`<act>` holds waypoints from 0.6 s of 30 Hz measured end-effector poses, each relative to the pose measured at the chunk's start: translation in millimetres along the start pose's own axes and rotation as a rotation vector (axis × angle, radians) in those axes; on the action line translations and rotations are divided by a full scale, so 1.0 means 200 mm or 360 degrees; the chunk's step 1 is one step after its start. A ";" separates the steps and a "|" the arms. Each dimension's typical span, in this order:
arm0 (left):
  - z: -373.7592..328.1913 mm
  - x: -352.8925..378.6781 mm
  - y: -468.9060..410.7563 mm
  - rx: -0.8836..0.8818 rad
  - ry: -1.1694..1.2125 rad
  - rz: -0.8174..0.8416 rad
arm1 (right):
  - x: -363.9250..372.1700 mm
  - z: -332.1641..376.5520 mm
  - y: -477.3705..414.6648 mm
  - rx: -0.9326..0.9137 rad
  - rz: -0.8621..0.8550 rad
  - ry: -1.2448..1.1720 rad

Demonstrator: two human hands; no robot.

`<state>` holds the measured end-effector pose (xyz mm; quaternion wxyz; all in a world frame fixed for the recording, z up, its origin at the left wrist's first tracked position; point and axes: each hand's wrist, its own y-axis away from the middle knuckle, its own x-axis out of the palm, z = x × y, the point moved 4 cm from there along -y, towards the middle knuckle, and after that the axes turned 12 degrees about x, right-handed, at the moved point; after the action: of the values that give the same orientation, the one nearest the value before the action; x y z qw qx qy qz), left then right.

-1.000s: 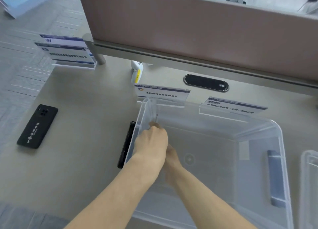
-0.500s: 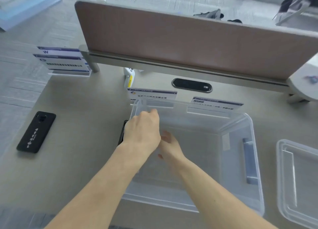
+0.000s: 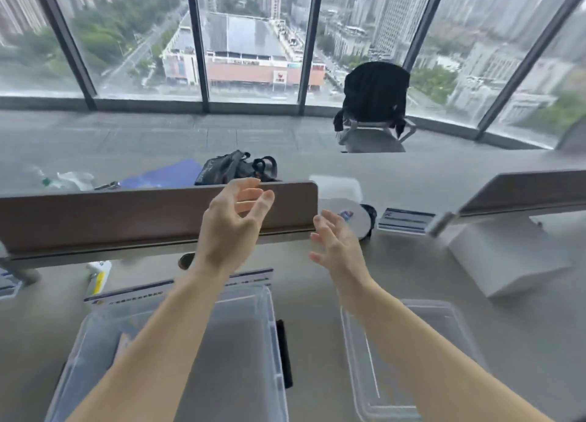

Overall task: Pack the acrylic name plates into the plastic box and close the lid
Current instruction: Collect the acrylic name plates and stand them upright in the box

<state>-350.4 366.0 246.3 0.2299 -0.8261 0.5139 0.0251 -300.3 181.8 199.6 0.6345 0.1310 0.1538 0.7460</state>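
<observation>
The clear plastic box [image 3: 273, 323] stands open on the desk at the lower left. Its clear lid [image 3: 450, 323] lies flat to the right of it. Acrylic name plates with blue headers stand just behind the box [image 3: 250, 277], and another name plate [image 3: 406, 221] stands further back on the right. My left hand [image 3: 233, 228] is raised in front of the brown partition, fingers spread, holding nothing. My right hand [image 3: 337, 247] hovers to its right, also with fingers apart and nothing in it. Both hands are above the desk, beyond the box.
A brown partition [image 3: 95, 218] runs across the back of the desk. A black phone [image 3: 284, 352] lies against the box's right side. A white carton [image 3: 501, 256] sits at the right, a white and yellow object [image 3: 99, 275] at the left. A black chair [image 3: 374, 98] stands by the windows.
Both hands have come out of the box and risen toward the partition, fingers now spread. The view has tilted up and swung right, showing the windows and the lid.
</observation>
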 end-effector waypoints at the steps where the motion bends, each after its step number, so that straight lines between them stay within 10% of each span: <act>1: -0.08 0.11 -0.02 0.0021 0.0000 0.0053 | -0.16 0.04 0.00 -0.0010 -0.0053 -0.0014; 18: -0.01 1.90 -0.22 -0.0536 0.0320 0.0424 | -1.85 0.04 -0.53 0.0165 -0.0645 -0.0115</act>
<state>-134.9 62.9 158.8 0.0311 -0.7760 0.6273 0.0583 -142.1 -166.7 164.5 0.7691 0.1564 0.1924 0.5891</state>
